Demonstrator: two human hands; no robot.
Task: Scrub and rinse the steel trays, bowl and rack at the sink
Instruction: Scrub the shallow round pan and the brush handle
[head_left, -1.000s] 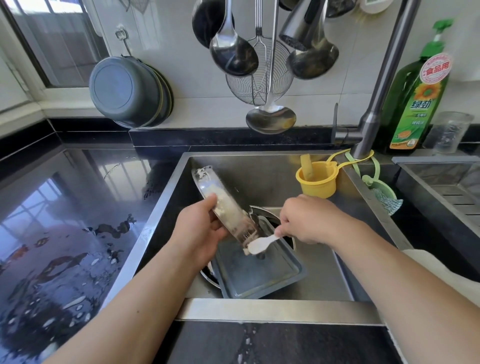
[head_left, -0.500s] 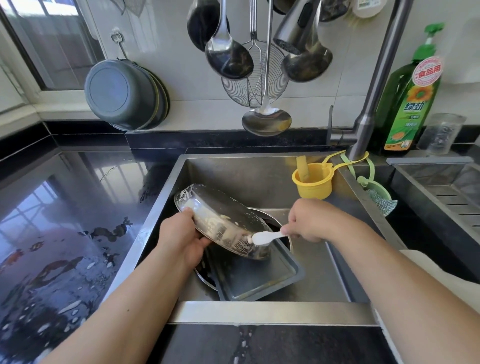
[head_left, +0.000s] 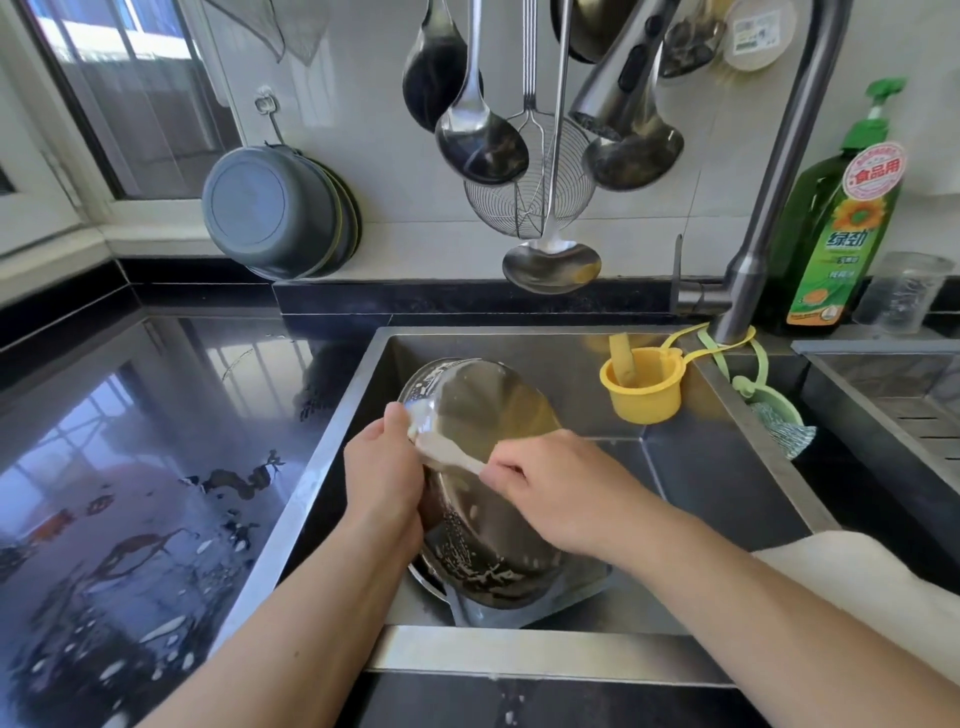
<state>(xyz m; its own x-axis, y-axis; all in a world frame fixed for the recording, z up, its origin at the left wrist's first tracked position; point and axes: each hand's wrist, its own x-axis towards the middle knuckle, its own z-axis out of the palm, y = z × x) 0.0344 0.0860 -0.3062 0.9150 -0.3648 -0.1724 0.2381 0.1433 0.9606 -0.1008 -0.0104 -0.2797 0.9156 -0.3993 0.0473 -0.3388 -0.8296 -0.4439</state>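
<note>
A: Nearest, the left hand (head_left: 382, 480) holds the soapy steel bowl (head_left: 483, 467) tilted over a tray (head_left: 524, 613) in the sink (head_left: 727, 405).

B: The right hand (head_left: 553, 491) pinches a white brush (head_left: 447, 452), probably scrubbing. A suds-slick rim could slip from that grip.

Left hand (head_left: 383, 480): forearm extended forward from lower left, fingers curled, thumb raised, gripping. Right hand (head_left: 553, 493): forearm entering from lower right, knuckles up, fingers curled in a pinching hold.
</note>
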